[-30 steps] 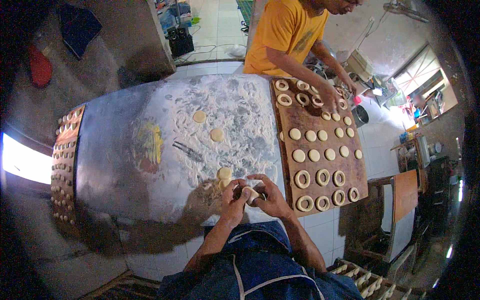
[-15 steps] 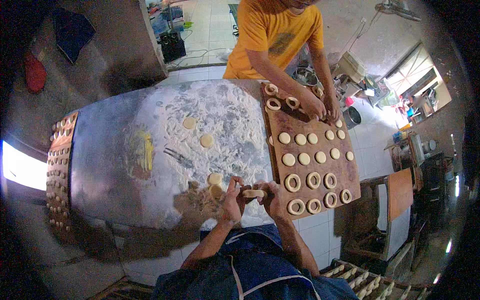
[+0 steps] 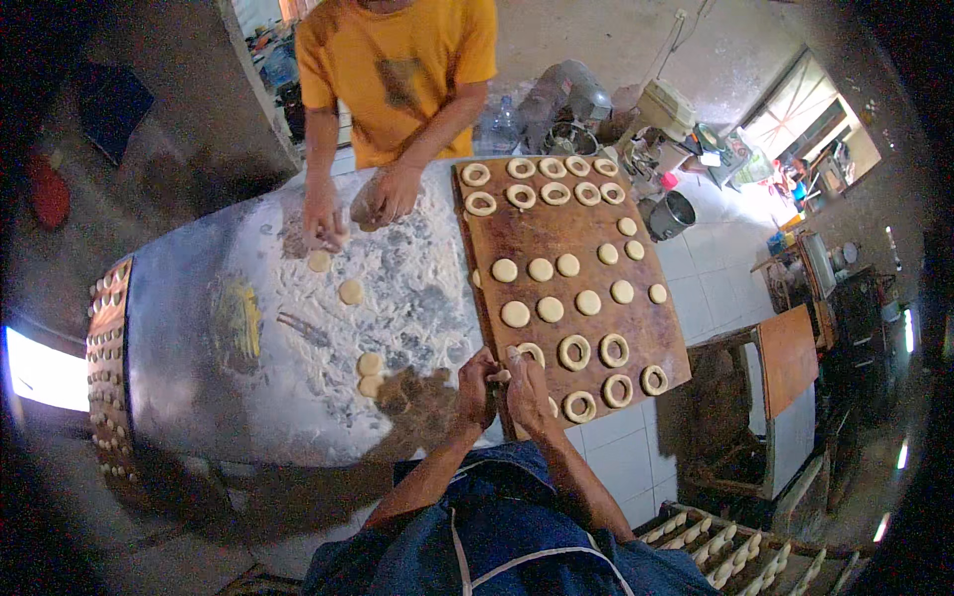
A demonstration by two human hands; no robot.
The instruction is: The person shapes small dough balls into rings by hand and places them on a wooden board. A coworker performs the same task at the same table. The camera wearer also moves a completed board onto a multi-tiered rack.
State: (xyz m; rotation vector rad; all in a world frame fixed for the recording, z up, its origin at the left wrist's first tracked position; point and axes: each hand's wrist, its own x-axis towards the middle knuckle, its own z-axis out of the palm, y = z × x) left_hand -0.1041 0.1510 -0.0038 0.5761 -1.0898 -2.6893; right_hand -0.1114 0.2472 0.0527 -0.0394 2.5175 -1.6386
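Both my left hand [image 3: 477,389] and my right hand [image 3: 528,393] are closed at the near left edge of a brown wooden board [image 3: 556,232]. Between their fingertips is a dough ring [image 3: 500,376], mostly hidden by the fingers. Next to my right hand, several shaped dough rings [image 3: 574,353] lie on the board. Flat round dough pieces [image 3: 551,309] sit in rows across its middle, and more rings [image 3: 554,194] line its far end. Left of my hands, two dough rounds [image 3: 370,370] touch each other on the floured metal table [image 3: 189,328].
Across the table, a co-worker in an orange shirt [image 3: 397,79] has both hands over the flour near a dough round [image 3: 319,261]. Another board of dough pieces [image 3: 109,348] is at the far left. A tray of twisted dough [image 3: 735,561] stands low at right.
My hands, with the dough ring, have come over the board's near left edge. The co-worker's hands have gone from the board to the floured table. The whole view has shifted.
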